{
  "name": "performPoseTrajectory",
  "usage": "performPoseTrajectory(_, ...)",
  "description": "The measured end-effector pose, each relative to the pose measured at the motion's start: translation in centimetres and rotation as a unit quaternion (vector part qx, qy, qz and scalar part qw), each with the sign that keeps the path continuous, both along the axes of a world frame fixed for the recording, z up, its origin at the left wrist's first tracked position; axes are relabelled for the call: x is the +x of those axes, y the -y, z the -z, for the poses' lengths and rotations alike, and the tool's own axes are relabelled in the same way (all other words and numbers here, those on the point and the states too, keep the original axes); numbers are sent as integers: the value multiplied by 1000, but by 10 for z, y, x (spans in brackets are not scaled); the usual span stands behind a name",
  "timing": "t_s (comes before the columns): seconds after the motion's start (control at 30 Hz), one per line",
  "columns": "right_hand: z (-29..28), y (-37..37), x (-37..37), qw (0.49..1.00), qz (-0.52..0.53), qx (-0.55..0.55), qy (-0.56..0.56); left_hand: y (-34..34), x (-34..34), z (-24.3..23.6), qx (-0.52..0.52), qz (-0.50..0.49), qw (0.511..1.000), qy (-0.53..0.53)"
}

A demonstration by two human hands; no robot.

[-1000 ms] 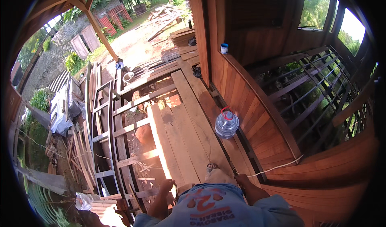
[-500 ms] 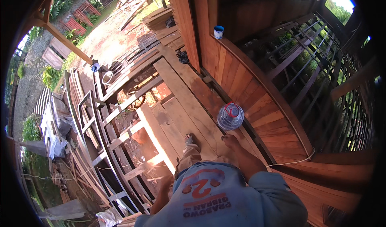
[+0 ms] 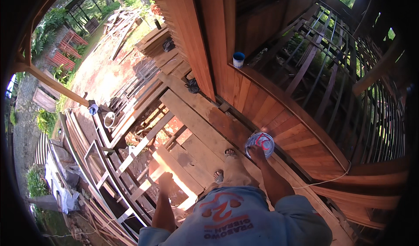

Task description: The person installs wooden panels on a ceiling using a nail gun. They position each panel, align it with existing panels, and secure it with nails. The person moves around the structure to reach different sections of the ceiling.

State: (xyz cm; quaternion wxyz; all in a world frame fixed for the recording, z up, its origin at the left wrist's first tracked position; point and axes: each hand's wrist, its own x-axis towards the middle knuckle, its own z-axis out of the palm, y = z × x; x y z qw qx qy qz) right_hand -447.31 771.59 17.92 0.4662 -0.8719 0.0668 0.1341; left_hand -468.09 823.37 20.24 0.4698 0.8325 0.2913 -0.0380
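Your right hand [image 3: 256, 152] now rests on the near rim of the bucket [image 3: 260, 143], fingers curled over its edge in a grasp; half a second ago the hand was just short of it, and a second ago it was not near it at all. The bucket (clear-sided, with a red handle across its top) stands where it stood in both earlier frames: on the plank deck [image 3: 205, 119], close against the foot of the slatted wooden wall [image 3: 283, 119].

Your left hand [image 3: 165, 180] hangs free over the open joists [image 3: 144, 145], touching nothing. It is blurred, so you cannot tell whether the fingers are spread or closed.

You have moved forward along the deck since the earlier frames: your feet [image 3: 230, 152] now stand just left of the bucket, where before they were well short of it.

A small blue cup [image 3: 238, 59] sits on the top ledge of the wall, well apart from the bucket, as it did earlier. A thin white cord [image 3: 323, 181] lies across the lower slats to your right.
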Motion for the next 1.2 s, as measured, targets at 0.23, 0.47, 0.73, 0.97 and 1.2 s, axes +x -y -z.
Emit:
performPoseTrajectory(0.23, -105, -60, 220, 991, 100, 12, 92, 67, 75, -49, -200, -27, 972, -119)
performPoseTrajectory(0.47, -101, -101, 393, 933, 191, 22, 303, 35, 87, -46, -162, -174, 948, -211)
performPoseTrajectory(0.73, -63, -108, 479, 928, 183, 12, 323, 44, 168, -76, -134, -239, 953, -130)
performPoseTrajectory(0.97, -75, -119, 488, 935, 97, 114, 322, 43, 221, -62, -66, -64, 984, -150)
performPoseTrajectory(1.2, -222, -142, 420, 931, -36, 207, 297, 23, 240, -34, -98, -65, 976, -182)
